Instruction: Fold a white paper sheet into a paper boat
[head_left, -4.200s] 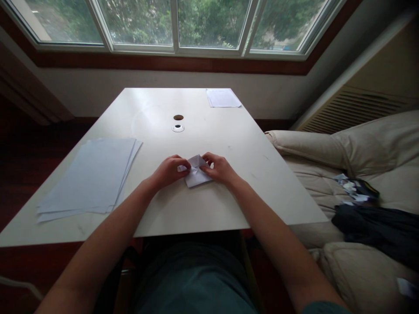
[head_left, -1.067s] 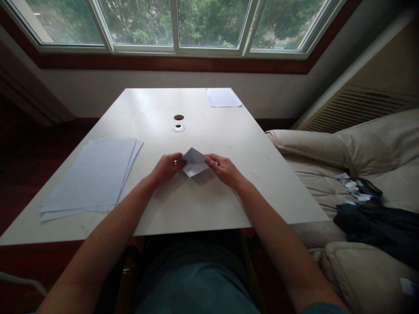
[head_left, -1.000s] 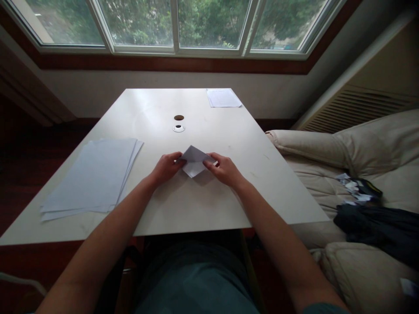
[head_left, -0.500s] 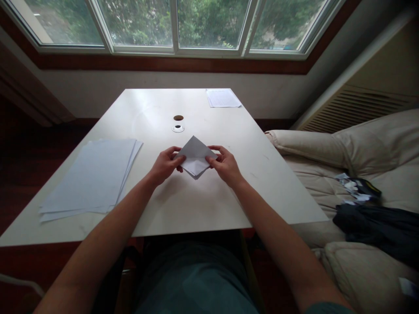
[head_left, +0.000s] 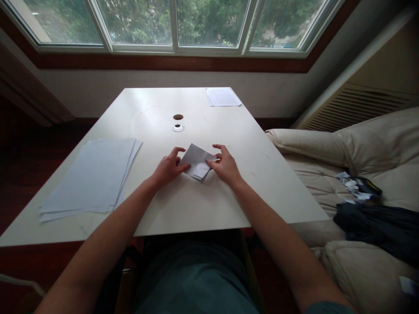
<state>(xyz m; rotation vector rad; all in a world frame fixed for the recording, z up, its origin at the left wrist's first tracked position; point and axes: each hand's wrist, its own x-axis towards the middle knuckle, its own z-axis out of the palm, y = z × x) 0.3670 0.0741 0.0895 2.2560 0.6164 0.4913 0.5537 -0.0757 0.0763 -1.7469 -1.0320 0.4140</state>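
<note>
A small folded sheet of paper (head_left: 197, 158), white and layered at its near corner, is held just over the middle of the white table (head_left: 196, 205). My left hand (head_left: 169, 167) pinches its left corner, thumb on top and index finger raised beyond the edge. At the right corner, my right hand (head_left: 225, 165) grips the paper between thumb and fingers, its index finger lifted off. The fingertips under the paper are partly hidden.
A stack of white sheets (head_left: 91, 174) lies on the table's left side. More papers (head_left: 223, 97) rest at the far right corner. Behind my hands are a round hole (head_left: 178, 117) and a ring-shaped cap (head_left: 177, 127). A beige sofa (head_left: 307, 144) with dark cloth (head_left: 376, 226) stands right.
The folded paper has turned and tilted, its top corner shifting left and down. Both index fingers have lifted away from its edges.
</note>
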